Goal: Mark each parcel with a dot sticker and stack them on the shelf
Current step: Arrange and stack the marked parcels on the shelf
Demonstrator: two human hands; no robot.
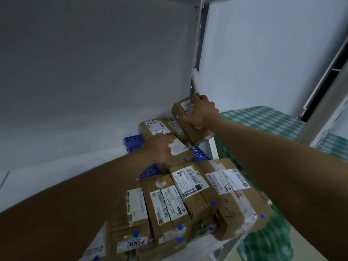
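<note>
Several brown cardboard parcels with white labels lie on the shelf over blue perforated mats (131, 141). My right hand (200, 112) grips a small tilted parcel (185, 119) from above at the back right corner, one end resting on the parcels below. My left hand (160, 149) lies on a flat parcel (183, 152) in the middle, fingers over its label; that parcel bears a blue dot sticker (185, 159). Nearer me, a row of parcels (195, 196) carries several blue dots on the front faces.
A white shelf upright (197, 53) rises at the back right, with the white wall behind. To the right stands a table with a green checked cloth (263, 119). A white shelf front post (213, 149) borders the parcels on the right.
</note>
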